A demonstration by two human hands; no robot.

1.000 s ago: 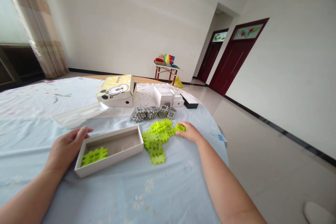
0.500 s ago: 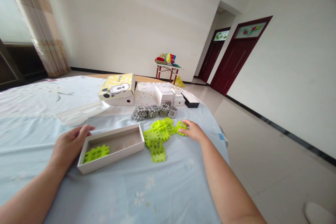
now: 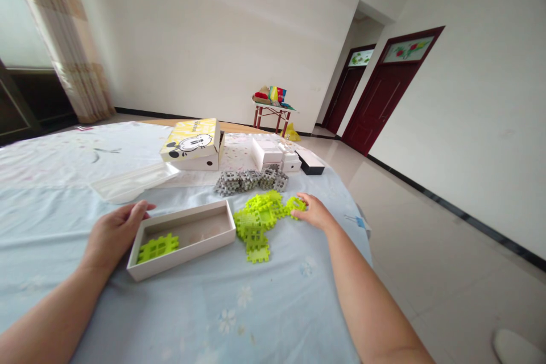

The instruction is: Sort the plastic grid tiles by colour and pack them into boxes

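Observation:
My left hand (image 3: 113, 236) is closed at the left end of a shallow white box (image 3: 187, 257), its thumb and fingers at the far-left corner. Inside the box, at its left end, lies a bright green toothed building piece (image 3: 157, 248). To the right of the box a loose heap of similar green pieces (image 3: 260, 219) is spread on the cloth. At that heap's right edge my right hand (image 3: 316, 211) pinches one green building piece (image 3: 294, 205) between thumb and fingers. Behind the green heap sits a row of grey toothed pieces (image 3: 251, 180).
A yellow and white cartoon box (image 3: 191, 145) stands farther back, with a clear plastic tray (image 3: 132, 182) before it. White boxes (image 3: 268, 153) and a black-sided box (image 3: 311, 162) are at the back right. A blue floral cloth (image 3: 191, 318) covers the round table.
Almost nothing differs. The view has shifted very slightly, and both hands keep their places at the white box and the green piece.

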